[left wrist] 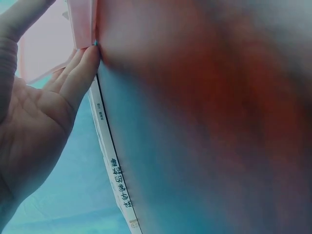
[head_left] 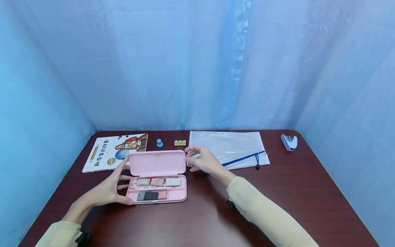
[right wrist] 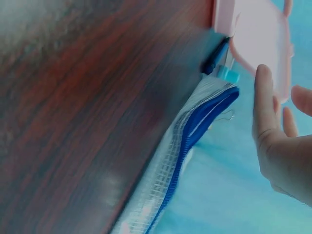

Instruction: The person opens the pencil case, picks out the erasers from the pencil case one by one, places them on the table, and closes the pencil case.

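Note:
A pink pencil case [head_left: 177,196] lies on the table with its lid [head_left: 158,163] raised back. Small eraser-like blocks fill part of both compartments, among them a white one [head_left: 173,182] and a black one [head_left: 151,196]. My left hand [head_left: 105,188] spans the case's left side, thumb at the front corner and fingers spread along the lid's edge. In the left wrist view, the straight fingers [left wrist: 80,73] touch the pink edge. At the lid's right edge is my right hand [head_left: 203,159], its fingers loosely bent; in the right wrist view a fingertip overlaps that edge.
Behind the left hand lies a picture book [head_left: 105,151]. A small blue object [head_left: 159,143] and a yellow binder clip [head_left: 180,142] sit behind the lid. A mesh zip pouch [head_left: 225,145] lies right of them, and a small white stapler-like tool [head_left: 289,142] at far right.

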`<state>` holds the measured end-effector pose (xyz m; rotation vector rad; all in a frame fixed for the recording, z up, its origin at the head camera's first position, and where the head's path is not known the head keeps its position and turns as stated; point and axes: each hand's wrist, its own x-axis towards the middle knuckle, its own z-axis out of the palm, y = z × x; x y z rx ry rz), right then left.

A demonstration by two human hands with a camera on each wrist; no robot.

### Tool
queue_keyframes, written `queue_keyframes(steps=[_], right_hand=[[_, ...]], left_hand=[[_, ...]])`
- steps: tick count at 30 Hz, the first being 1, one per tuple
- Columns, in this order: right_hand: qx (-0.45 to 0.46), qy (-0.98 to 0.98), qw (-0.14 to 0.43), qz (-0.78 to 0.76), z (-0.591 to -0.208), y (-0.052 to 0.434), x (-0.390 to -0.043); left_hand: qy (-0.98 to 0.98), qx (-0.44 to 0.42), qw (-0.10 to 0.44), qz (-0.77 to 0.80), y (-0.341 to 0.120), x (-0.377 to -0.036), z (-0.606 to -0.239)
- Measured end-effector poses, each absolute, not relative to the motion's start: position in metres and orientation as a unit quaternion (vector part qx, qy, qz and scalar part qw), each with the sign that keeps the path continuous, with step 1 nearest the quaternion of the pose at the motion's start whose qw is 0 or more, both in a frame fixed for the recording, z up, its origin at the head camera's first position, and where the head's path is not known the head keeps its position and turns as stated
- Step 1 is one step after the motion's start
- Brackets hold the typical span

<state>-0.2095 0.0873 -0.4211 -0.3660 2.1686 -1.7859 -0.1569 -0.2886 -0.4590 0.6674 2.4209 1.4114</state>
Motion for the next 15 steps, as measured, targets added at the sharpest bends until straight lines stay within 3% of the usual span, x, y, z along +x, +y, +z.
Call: queue_keyframes(steps=[9,15], right_hand=[[-0.342,0.861,0.056,-0.371,-0.417,0.084,-0.181],[-0.404,0.874,0.01,-0.269,-0.424,0.071,-0.179]], left_hand=[[0.838,0.225,0.16,0.471,-0.284,-0.162,-0.457],[0.839,0.22,0.164,0.47,-0.287,-0.162,-0.455]])
